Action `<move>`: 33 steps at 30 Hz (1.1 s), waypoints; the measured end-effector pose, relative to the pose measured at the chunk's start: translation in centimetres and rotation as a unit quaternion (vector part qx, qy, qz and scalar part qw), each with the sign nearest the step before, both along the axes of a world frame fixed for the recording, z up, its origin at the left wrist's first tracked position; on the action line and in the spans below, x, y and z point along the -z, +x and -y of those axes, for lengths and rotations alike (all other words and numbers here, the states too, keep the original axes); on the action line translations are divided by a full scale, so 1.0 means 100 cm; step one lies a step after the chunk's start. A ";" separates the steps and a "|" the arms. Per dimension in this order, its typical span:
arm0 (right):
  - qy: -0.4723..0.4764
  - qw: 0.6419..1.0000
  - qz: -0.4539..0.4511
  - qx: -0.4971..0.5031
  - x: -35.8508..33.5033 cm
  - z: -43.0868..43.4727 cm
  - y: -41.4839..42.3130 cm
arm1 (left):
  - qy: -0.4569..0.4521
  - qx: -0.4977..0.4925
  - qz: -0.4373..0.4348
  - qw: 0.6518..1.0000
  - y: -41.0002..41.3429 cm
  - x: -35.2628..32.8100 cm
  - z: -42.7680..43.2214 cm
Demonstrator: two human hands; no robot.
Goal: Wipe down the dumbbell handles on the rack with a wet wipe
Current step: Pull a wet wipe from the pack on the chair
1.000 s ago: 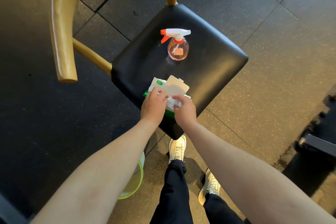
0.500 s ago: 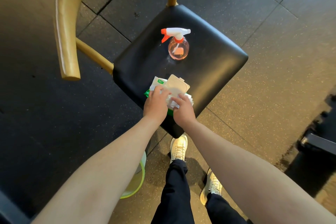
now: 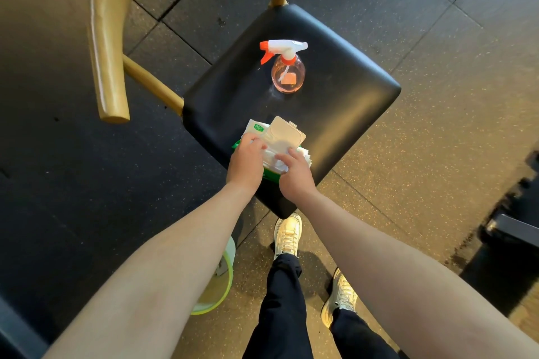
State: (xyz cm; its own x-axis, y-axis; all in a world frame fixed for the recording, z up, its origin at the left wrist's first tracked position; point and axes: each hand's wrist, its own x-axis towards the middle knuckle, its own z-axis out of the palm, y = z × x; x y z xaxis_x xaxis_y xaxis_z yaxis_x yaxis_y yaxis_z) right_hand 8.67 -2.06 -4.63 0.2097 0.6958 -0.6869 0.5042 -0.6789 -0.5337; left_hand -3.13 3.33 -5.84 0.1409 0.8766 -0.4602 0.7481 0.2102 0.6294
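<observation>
A green-and-white pack of wet wipes [image 3: 258, 128] lies on the near corner of a black chair seat [image 3: 335, 114], its beige flip lid [image 3: 287, 132] standing open. My left hand [image 3: 248, 162] rests on the pack's left side, fingers bent over it. My right hand [image 3: 293, 170] pinches a crumpled white wet wipe [image 3: 277, 162] at the pack's opening. No dumbbells or rack handles show clearly in this view.
A pink spray bottle [image 3: 287, 73] with a white and orange trigger stands upright mid-seat. The chair's wooden backrest [image 3: 106, 38] curves at left. A pale green bucket [image 3: 217, 285] sits on the floor under my left forearm. Dark equipment [image 3: 513, 230] lies at right.
My right hand has drawn more of the wipe up out of the opening. My left hand has stayed on the pack.
</observation>
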 end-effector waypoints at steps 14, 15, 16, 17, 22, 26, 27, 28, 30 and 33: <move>-0.017 0.999 0.024 -0.030 -0.005 -0.006 0.000 | -0.080 -0.052 0.059 0.994 -0.004 -0.019 0.000; -0.017 0.999 0.022 -0.029 -0.006 -0.007 0.000 | -0.072 -0.051 0.053 0.995 -0.003 -0.019 0.000; -0.017 0.999 0.023 -0.031 -0.006 -0.007 0.000 | -0.056 -0.048 0.040 0.996 -0.001 -0.017 0.000; -0.017 0.999 0.025 -0.034 -0.006 -0.007 -0.001 | -0.032 -0.038 0.020 0.999 0.000 -0.016 -0.001; -0.024 0.998 0.011 -0.054 -0.007 -0.004 0.004 | 0.059 0.045 -0.100 0.992 0.011 -0.016 0.000; -0.037 0.999 -0.003 -0.034 -0.007 -0.005 0.003 | 0.028 -0.001 -0.068 0.997 0.012 -0.014 -0.001; -0.038 0.999 -0.007 -0.032 -0.007 -0.006 0.003 | 0.021 -0.013 -0.048 0.999 0.012 -0.014 -0.001; -0.038 0.999 -0.013 -0.029 -0.006 -0.006 0.004 | 0.014 -0.027 -0.025 0.999 0.012 -0.015 -0.002; -0.039 0.999 -0.023 -0.020 -0.003 -0.006 0.005 | -0.009 -0.062 0.022 0.998 0.013 -0.021 -0.003; -0.039 0.999 -0.029 -0.024 -0.001 -0.007 0.007 | -0.059 -0.122 0.082 0.987 0.010 -0.030 -0.006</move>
State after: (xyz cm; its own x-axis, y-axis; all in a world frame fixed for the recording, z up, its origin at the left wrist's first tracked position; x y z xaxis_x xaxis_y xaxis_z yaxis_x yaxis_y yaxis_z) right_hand 9.40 -1.34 -4.54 0.1359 0.6474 -0.7499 0.5072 -0.6957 -0.5087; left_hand -2.10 3.97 -2.81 0.0126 0.8352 -0.5498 0.5561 0.4511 0.6981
